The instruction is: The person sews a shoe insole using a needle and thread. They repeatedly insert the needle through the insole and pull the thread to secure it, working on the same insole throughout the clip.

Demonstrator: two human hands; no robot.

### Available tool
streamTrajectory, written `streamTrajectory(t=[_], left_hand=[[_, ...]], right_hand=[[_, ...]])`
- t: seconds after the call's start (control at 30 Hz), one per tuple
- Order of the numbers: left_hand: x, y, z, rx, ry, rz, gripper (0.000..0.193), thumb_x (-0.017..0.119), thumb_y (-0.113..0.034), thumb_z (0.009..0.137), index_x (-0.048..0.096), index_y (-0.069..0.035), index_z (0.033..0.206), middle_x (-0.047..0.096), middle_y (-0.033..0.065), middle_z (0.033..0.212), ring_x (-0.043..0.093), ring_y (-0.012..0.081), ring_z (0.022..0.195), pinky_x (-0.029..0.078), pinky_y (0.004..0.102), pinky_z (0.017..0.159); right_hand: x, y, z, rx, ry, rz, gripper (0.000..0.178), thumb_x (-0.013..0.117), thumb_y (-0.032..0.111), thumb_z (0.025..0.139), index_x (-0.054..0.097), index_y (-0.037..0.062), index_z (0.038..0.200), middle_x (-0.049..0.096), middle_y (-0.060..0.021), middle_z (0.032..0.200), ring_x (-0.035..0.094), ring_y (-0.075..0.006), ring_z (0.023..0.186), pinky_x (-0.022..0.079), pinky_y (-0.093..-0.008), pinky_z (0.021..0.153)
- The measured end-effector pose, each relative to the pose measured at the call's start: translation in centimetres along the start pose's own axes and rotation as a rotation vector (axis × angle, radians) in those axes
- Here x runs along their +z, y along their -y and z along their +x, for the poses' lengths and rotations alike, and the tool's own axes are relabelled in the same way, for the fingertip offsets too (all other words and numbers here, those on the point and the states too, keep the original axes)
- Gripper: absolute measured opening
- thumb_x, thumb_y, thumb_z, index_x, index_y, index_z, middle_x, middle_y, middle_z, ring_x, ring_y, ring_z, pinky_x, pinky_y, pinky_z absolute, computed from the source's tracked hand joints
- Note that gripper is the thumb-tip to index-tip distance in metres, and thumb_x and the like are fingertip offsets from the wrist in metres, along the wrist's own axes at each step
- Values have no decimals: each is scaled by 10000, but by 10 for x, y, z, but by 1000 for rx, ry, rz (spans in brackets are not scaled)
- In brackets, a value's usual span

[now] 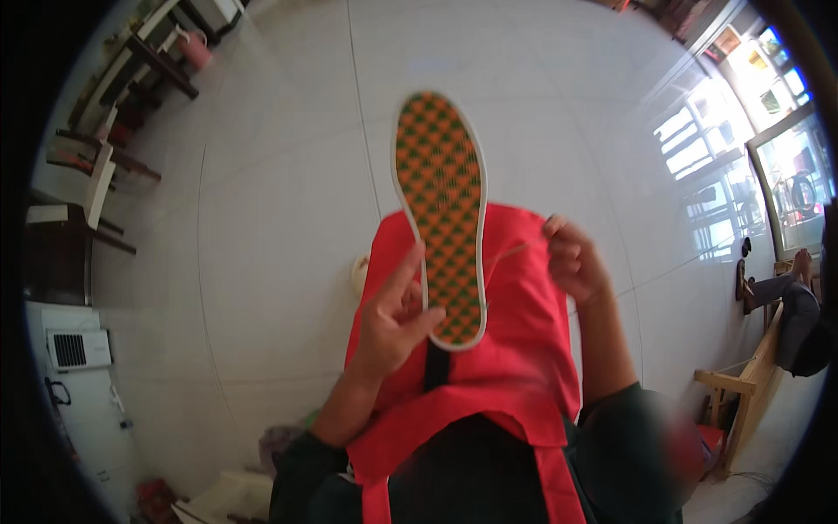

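A long insole (441, 205) with a woven orange-and-green diamond pattern and a white edge stands over my red apron, its broad end pointing away from me. My left hand (393, 323) grips its near left side, with the thumb lying across the patterned face and the fingers partly hidden behind. To the right, apart from the insole, my right hand (574, 260) is closed in a pinch. A thin pale thread (511, 253) runs from the insole's right edge to these fingers. Whether a needle is between the fingertips is too small to tell.
The red apron (524, 349) covers my lap. Dark wooden chairs (96, 166) line the left. At the right, a person's legs (790, 306) show beside a wooden bench (755, 397). A glass door (790, 183) stands beyond, and pale tiles (279, 175) make up the floor.
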State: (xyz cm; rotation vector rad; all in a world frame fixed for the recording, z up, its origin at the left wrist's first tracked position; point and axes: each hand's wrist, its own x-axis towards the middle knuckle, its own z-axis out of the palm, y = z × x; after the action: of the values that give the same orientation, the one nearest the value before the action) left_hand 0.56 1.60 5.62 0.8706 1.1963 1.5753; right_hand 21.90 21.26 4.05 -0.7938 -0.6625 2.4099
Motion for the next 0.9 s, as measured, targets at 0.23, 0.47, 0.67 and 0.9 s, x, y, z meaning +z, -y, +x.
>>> streamTrajectory(t=[0.23, 0.47, 0.67, 0.9], left_hand=[[0, -8, -1, 46, -64, 21, 699, 590, 88, 809, 281, -52, 1421, 570, 33, 1144, 552, 31, 788, 540, 196, 725], [-3, -5, -1, -27, -31, 35, 691, 564, 121, 803, 270, -8, 1414, 491, 86, 1308, 576, 78, 911, 531, 247, 798], [-11, -6, -1, 43, -95, 48, 699, 561, 118, 804, 248, 0, 1418, 450, 114, 1356, 588, 110, 978, 511, 263, 853], [-11, -8, -2, 8, -102, 40, 694, 545, 125, 807, 236, 11, 1418, 426, 117, 1379, 586, 122, 1005, 501, 269, 875]], right_hand=[[-58, 25, -11, -152, -417, 163, 74, 472, 41, 920, 526, -5, 902, 517, -16, 818, 477, -5, 609, 469, -93, 478], [-140, 30, -13, -545, -711, 469, 186, 330, -85, 888, 351, 8, 727, 347, -14, 635, 354, -95, 501, 538, -399, 873], [-174, 31, -33, -868, -1065, 390, 261, 199, -14, 917, 260, 56, 673, 267, -27, 610, 226, -127, 467, 476, -514, 961], [-206, 26, -54, -868, -1162, 377, 281, 224, 47, 961, 276, 43, 685, 302, -37, 656, 224, -124, 470, 484, -518, 948]])
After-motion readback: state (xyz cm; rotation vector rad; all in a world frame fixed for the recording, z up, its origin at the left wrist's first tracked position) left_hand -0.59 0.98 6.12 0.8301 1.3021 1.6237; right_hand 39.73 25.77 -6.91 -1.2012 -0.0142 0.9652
